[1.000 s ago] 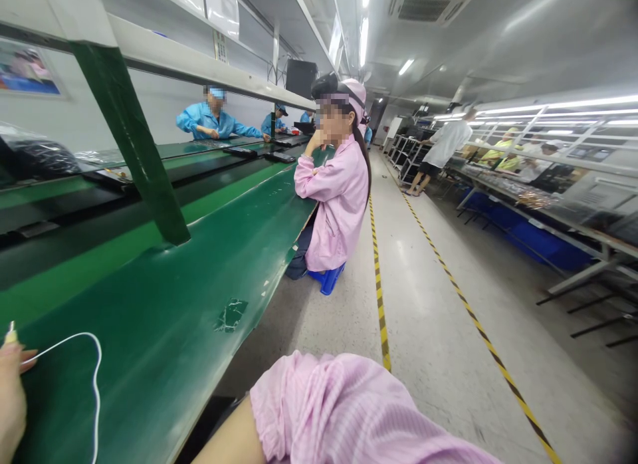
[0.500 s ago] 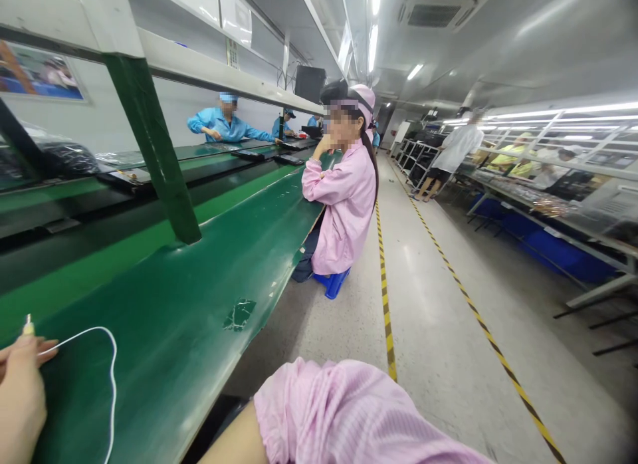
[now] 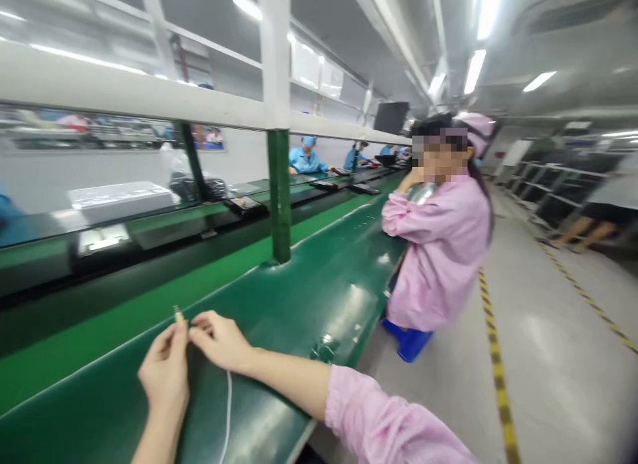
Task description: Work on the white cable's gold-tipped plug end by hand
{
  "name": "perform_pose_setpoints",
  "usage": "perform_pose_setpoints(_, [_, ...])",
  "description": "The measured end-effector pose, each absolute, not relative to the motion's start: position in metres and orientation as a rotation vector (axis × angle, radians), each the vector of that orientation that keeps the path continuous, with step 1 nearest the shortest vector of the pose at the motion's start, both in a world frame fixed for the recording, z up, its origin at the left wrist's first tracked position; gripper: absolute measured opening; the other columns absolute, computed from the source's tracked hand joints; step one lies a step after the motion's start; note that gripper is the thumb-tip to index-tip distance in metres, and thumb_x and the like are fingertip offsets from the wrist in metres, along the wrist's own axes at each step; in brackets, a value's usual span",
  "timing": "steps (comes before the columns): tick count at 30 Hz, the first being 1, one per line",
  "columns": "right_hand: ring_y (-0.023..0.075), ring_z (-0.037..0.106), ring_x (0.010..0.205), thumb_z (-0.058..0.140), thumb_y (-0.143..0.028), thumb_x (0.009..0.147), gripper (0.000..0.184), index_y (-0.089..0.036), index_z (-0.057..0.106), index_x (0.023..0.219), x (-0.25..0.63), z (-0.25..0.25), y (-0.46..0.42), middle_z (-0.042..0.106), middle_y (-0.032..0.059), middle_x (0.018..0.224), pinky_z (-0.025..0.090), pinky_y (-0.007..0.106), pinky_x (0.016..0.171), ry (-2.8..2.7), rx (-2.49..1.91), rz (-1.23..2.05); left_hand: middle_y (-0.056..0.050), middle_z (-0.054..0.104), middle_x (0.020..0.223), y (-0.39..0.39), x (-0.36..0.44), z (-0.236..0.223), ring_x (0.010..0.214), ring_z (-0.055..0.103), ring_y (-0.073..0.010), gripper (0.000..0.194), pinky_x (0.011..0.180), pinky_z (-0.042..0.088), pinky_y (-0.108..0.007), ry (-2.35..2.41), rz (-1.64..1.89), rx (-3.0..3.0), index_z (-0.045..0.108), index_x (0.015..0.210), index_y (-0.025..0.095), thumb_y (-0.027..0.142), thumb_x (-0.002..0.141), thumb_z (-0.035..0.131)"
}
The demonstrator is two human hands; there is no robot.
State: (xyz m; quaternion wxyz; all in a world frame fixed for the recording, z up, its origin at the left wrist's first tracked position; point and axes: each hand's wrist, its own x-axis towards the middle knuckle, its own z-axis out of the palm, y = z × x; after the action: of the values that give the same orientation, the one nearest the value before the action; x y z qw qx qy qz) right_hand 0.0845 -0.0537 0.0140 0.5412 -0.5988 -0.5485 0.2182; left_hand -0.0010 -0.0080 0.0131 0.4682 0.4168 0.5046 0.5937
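Note:
My left hand [image 3: 167,367] pinches a small plug [image 3: 179,315] between thumb and fingertips. The plug has a pale yellow body, and its metal tip points up. Close against it on the right is my right hand [image 3: 222,341], its fingers curled and bunched. Whether those fingertips grip the cable is hidden. A thin white cable [image 3: 228,411] comes out below my right hand and hangs down past the bottom of the view. Both hands are over the green worktop [image 3: 259,411].
A person in a pink smock [image 3: 438,238] sits on a blue stool [image 3: 409,341] at the bench on the right. A green post [image 3: 280,198] rises from the worktop. Behind runs a line with black trays [image 3: 244,206], with people in blue [image 3: 305,159] beyond.
The view has swung left, back over the bench. My right hand has come into view beside the plug. My left hand still holds the plug.

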Motion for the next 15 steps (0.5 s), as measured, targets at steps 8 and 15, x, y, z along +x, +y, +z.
perform_pose_setpoints(8, [0.0235, 0.060, 0.079, 0.052, -0.056, 0.083, 0.040, -0.018, 0.064, 0.082, 0.094, -0.002, -0.054, 0.066, 0.0061, 0.080, 0.049, 0.034, 0.075, -1.292, -1.176, 0.765, -0.010, 0.071, 0.089, -0.028, -0.001, 0.017, 0.092, 0.065, -0.0256, 0.039, 0.092, 0.049, -0.040, 0.958, 1.396, 1.161, 0.073, 0.066, 0.017, 0.055, 0.056, 0.077])
perform_pose_setpoints(15, [0.0263, 0.064, 0.078, 0.066, -0.067, 0.071, 0.050, -0.018, 0.070, 0.080, 0.105, -0.008, -0.047, 0.069, 0.0089, 0.081, 0.051, 0.036, 0.074, -1.282, -1.207, 0.781, -0.010, 0.070, 0.087, -0.026, -0.002, 0.010, 0.082, 0.063, -0.0204, 0.038, 0.075, 0.051, -0.033, 0.811, 1.429, 1.065, 0.074, 0.068, 0.016, 0.053, 0.061, 0.078])
